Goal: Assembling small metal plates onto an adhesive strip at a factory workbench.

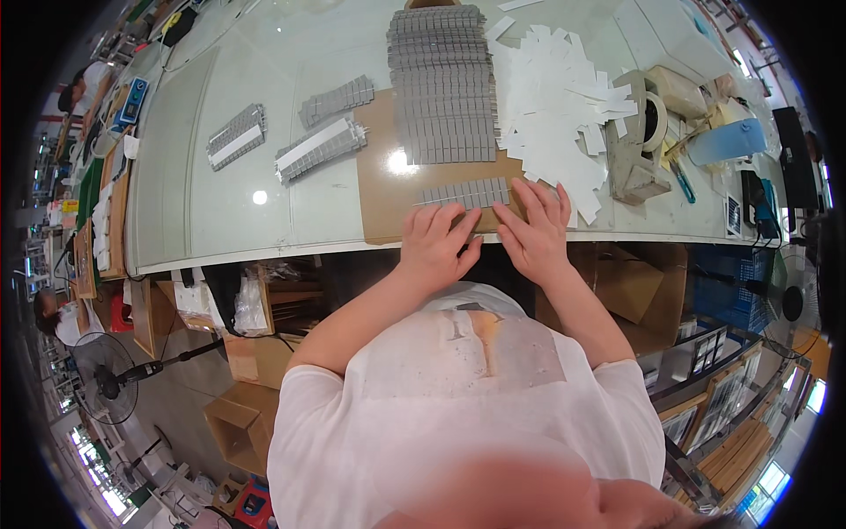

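Note:
A grey segmented strip [476, 191] lies on a brown board [381, 198] near the table's front edge. My left hand [434, 245] rests at its near left side, fingers stretched out and touching the near edge. At the right end sits my right hand [536, 236], its fingers spread, with the index finger close to the strip's corner. Neither hand is closed around anything. Beyond them, a large bank of overlapping grey strips [445, 115] covers part of the board. To its right spreads a loose heap of white paper slips [551, 106].
Left on the glass-topped table [242, 207] lie grey strip bundles with white bands [315, 150] [236, 137] and an unbanded one [337, 100]. At right stand a tape dispenser [636, 145], a blue bottle [727, 142] and a teal cutter [682, 182].

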### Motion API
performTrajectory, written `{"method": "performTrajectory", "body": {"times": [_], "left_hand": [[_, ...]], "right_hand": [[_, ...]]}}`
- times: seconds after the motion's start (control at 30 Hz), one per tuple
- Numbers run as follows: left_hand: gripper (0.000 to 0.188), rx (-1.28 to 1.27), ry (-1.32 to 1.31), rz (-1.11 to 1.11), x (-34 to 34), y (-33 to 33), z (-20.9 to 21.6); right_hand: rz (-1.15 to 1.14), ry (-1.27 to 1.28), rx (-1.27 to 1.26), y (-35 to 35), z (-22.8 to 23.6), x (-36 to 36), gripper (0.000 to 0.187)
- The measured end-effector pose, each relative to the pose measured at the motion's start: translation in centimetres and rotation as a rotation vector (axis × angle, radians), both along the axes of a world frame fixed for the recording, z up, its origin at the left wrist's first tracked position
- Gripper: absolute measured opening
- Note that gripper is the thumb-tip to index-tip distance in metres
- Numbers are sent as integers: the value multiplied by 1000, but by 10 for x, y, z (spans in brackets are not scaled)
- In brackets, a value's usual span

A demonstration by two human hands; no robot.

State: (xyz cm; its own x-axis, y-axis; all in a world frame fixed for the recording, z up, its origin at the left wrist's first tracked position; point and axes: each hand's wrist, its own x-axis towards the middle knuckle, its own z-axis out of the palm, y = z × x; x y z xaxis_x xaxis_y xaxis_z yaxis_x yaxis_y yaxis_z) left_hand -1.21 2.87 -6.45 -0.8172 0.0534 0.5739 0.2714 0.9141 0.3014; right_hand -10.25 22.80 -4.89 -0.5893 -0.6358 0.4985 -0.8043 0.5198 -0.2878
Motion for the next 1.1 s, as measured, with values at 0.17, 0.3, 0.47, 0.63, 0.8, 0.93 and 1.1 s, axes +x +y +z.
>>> {"method": "performTrajectory", "body": {"times": [0.17,0.3,0.47,0.63,0.8,0.93,1.1], "left_hand": [[43,-14,-3,10,0,1,-1],[42,-21,-12,14,-1,1,-2],[42,-26,-5,11,-2,1,-2],[42,-35,-1,14,-1,1,-1],[43,-39,20,-1,0,-1,-3],[43,-6,31,-32,-1,0,-4],[48,-9,0,-99,-12,15,6]], "right_hand": [[16,14,64,-6,-2,1,34],[8,24,84,-7,-3,0,34],[1,13,94,-7,-3,0,34],[6,5,94,-6,-1,1,33],[-49,35,-84,14,-6,0,32],[-203,94,-95,44,-11,-7,33],[-174,84,-22,45,-7,-5,34]]}}
